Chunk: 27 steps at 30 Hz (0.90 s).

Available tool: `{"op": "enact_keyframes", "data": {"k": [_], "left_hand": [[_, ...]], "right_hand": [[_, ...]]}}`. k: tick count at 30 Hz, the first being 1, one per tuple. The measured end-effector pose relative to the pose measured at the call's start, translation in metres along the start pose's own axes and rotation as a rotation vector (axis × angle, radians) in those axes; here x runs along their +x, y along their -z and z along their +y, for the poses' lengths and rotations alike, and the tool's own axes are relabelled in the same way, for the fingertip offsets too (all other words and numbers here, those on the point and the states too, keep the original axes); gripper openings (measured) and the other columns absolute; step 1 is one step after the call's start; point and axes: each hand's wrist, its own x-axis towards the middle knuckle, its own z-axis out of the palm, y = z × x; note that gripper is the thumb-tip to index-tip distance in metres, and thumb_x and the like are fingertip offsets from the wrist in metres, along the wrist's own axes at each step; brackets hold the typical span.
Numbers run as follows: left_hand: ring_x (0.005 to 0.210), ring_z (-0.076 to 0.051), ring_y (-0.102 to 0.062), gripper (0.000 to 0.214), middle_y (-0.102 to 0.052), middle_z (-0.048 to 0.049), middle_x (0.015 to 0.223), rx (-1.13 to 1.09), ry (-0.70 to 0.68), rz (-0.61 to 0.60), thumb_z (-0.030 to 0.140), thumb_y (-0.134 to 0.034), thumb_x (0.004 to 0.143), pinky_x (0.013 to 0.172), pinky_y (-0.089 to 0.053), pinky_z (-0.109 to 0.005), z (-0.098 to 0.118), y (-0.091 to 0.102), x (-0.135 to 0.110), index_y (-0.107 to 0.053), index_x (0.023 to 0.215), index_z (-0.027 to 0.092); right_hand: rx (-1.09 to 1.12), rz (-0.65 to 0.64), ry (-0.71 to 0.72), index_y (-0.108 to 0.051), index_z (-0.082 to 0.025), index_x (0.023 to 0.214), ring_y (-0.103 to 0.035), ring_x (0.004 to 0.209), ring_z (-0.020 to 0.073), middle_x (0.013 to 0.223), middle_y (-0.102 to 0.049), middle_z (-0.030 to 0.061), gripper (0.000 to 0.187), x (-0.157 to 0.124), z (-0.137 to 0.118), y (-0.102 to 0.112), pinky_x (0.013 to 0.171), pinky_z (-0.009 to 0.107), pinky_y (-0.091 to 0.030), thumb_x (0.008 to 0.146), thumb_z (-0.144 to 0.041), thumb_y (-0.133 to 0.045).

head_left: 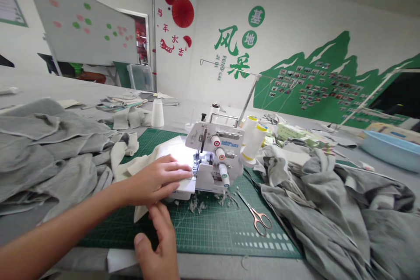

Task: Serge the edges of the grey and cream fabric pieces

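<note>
The cream cloth (167, 148) lies flat on the bed of a white overlock machine (213, 140), and its edge goes in at the presser foot (196, 164). The left hand (155, 179) rests open on the cloth, not clenched, with the fingers (177, 170) pressing lightly; this light, flat pressure is good for guiding the edge straight. The right hand (157, 240) is at the cloth's near edge, but I cannot tell if it grasps. On the green cutting mat (210, 236), to the near right, lie tailor's scissors (257, 221). Heaps of grey fabric (49, 157) sit on both sides.
</note>
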Motion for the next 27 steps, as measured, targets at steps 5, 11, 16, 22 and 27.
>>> {"op": "enact_keyframes", "data": {"k": [5, 11, 16, 22, 27], "left_hand": [[0.116, -0.025, -0.055, 0.040, -0.064, -0.0040, 0.134, -0.062, 0.028, 0.005, 0.025, -0.051, 0.096, 0.102, -0.044, -0.039, 0.005, 0.002, -0.002, -0.056, 0.136, 0.026], [0.118, -0.026, -0.052, 0.038, -0.062, -0.0065, 0.135, -0.128, 0.112, -0.009, 0.031, -0.057, 0.094, 0.101, -0.044, -0.039, 0.019, 0.004, -0.002, -0.058, 0.131, 0.023], [0.118, -0.027, -0.051, 0.047, -0.061, -0.0062, 0.136, -0.067, 0.150, 0.033, 0.035, -0.062, 0.091, 0.100, -0.045, -0.040, 0.027, -0.004, -0.003, -0.055, 0.136, 0.024], [0.115, -0.029, -0.053, 0.053, -0.061, -0.0096, 0.131, 0.004, 0.207, 0.076, 0.042, -0.069, 0.086, 0.099, -0.047, -0.044, 0.042, -0.014, -0.001, -0.058, 0.134, 0.021], [0.116, -0.029, -0.051, 0.052, -0.061, -0.0104, 0.131, 0.035, 0.223, 0.134, 0.035, -0.070, 0.084, 0.101, -0.044, -0.044, 0.050, -0.021, -0.001, -0.057, 0.131, 0.017]], "right_hand": [[0.098, 0.034, -0.007, -0.068, -0.027, 0.128, -0.062, 0.123, 0.0258, 0.131, -0.068, 0.0069, 0.053, 0.000, -0.004, 0.011, 0.106, 0.038, -0.048, 0.078, -0.009, -0.060], [0.202, 0.115, -0.063, -0.077, -0.024, 0.110, -0.068, 0.109, 0.0271, 0.114, -0.074, 0.0091, 0.038, 0.002, -0.006, 0.024, 0.098, 0.038, -0.052, 0.078, -0.013, -0.061], [0.301, 0.114, -0.102, -0.080, -0.025, 0.101, -0.071, 0.101, 0.0248, 0.104, -0.077, 0.0070, 0.028, 0.010, -0.013, 0.033, 0.093, 0.033, -0.053, 0.079, -0.017, -0.065], [0.400, 0.187, -0.276, -0.079, -0.020, 0.080, -0.069, 0.080, 0.0225, 0.082, -0.076, 0.0057, 0.018, 0.016, -0.012, 0.043, 0.078, 0.031, -0.053, 0.080, -0.038, -0.076], [0.473, 0.215, -0.331, -0.074, -0.017, 0.074, -0.061, 0.065, 0.0160, 0.069, -0.070, 0.0018, 0.029, 0.017, -0.005, 0.049, 0.063, 0.024, -0.049, 0.076, -0.046, -0.081]]}}
